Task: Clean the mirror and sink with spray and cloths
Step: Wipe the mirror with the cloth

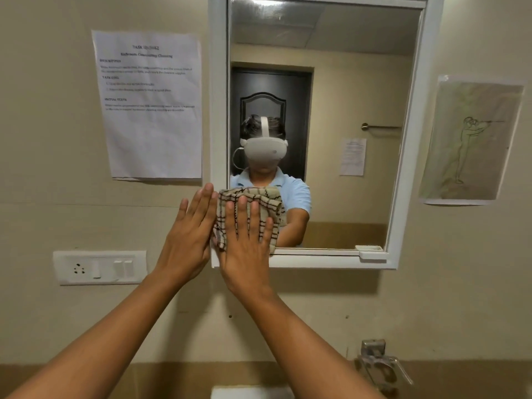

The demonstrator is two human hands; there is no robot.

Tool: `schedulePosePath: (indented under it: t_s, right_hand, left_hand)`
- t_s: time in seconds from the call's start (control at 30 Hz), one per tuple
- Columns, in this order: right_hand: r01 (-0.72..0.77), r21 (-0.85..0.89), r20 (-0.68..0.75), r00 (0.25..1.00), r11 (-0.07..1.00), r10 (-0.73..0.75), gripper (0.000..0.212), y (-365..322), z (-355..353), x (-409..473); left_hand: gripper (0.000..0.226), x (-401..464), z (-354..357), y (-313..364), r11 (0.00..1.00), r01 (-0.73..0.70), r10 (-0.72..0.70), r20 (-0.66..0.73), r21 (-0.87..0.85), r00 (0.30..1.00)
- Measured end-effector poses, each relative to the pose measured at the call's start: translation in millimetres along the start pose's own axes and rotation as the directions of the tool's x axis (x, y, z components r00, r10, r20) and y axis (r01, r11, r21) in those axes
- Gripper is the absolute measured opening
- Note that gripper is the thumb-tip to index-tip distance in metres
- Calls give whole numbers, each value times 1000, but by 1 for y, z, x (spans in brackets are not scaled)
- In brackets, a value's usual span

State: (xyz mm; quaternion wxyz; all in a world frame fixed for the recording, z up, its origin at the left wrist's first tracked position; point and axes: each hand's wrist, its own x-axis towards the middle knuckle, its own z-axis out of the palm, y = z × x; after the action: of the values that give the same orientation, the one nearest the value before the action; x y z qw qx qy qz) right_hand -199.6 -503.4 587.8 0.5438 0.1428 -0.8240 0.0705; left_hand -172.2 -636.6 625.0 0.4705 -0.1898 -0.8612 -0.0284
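1. The right hand (247, 243) lies flat with fingers straight and slightly spread, pressing a checked cloth (259, 208) against the lower left corner of the mirror (345, 82). The palm covers the lower part of the cloth and overlaps the bottom frame rail.
2. The left hand (190, 234) is also flat and holds nothing. It sits just left of the cloth, over the mirror's left frame rail and the wall, with its fingertips pointing up and slightly right. Whether it touches the cloth edge cannot be told.
3. The cloth is bunched, with its longer side running roughly upright. It lies under the right hand and shows above the fingertips.
4. Key relation: nearly all the glass lies up and to the right of the cloth. The right hand is the nearer hand to that area and is the one bearing on the cloth.
5. Judgement: mirror wiping is in hand, and the next stroke would need to travel rightward or upward.
6. Both forearms reach up and forward from the near edge.
7. A white sink (250, 392) rim shows at the bottom edge, with a metal wall fitting (377, 367) to its right. No spray bottle is visible.
8. A printed sheet (149, 105) and a switch plate (99, 267) hang left of the mirror.
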Motion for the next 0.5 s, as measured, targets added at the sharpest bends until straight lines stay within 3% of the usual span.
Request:
schedulePosePath:
  t_s: [0.17, 0.27, 0.5]
  right_hand:
    - [125, -23, 31, 992, 992, -125, 74, 34, -3, -11]
    - [100, -22, 34, 994, 995, -99, 73, 63, -12, -14]
    - [57, -58, 33, 998, 997, -55, 79, 136, -33, -16]
  left_hand:
    - [66, -13, 12, 14, 999, 36, -36, -4, -8, 999]
    - [71, -14, 16, 29, 998, -22, 21, 10, 53, 1000]
    - [74, -13, 27, 37, 992, -10, 6, 26, 124, 1000]
